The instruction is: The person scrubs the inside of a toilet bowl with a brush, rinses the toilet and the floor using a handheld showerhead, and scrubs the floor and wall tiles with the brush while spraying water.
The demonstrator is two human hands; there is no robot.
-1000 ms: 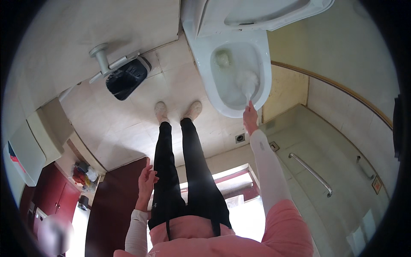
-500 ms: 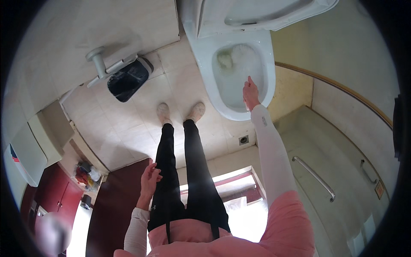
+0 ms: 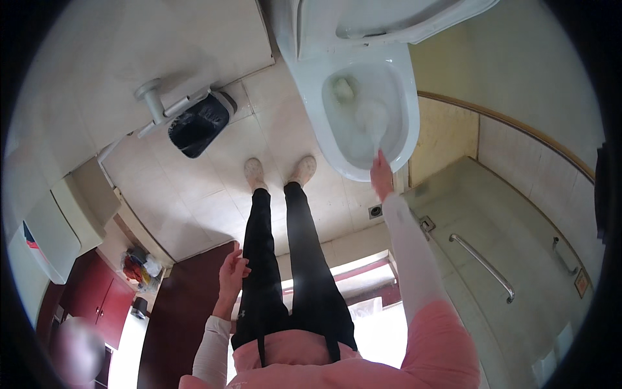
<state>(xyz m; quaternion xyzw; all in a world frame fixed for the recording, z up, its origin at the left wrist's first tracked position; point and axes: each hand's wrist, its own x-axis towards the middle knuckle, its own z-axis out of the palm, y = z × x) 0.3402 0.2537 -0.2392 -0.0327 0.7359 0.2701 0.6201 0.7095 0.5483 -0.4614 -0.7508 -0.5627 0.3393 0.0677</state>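
My right hand [image 3: 382, 176] is closed around the handle of a white toilet brush [image 3: 372, 117] at the near rim of the toilet bowl [image 3: 324, 133]. The pale brush head is inside the bowl, blurred against the white surface. Beside it, in the upper left of the bowl, lies a yellowish-green patch around a pale lump [image 3: 344, 89]. The toilet lid and seat [image 3: 395, 26] are raised. My left hand [image 3: 232, 271] hangs beside my left thigh, holding nothing, with its fingers loosely apart.
A dark-lined trash bin [image 3: 228, 105] stands left of the toilet, next to a wall-mounted white pipe [image 3: 152, 104]. To the right is a glass panel with a metal handle [image 3: 483, 267]. A floor drain [image 3: 375, 211] sits below the toilet. A dark red door [image 3: 184, 311] is at lower left.
My right hand has drawn back toward me, and the brush head has moved from the far part of the bowl to its middle. My left hand stays beside my thigh.
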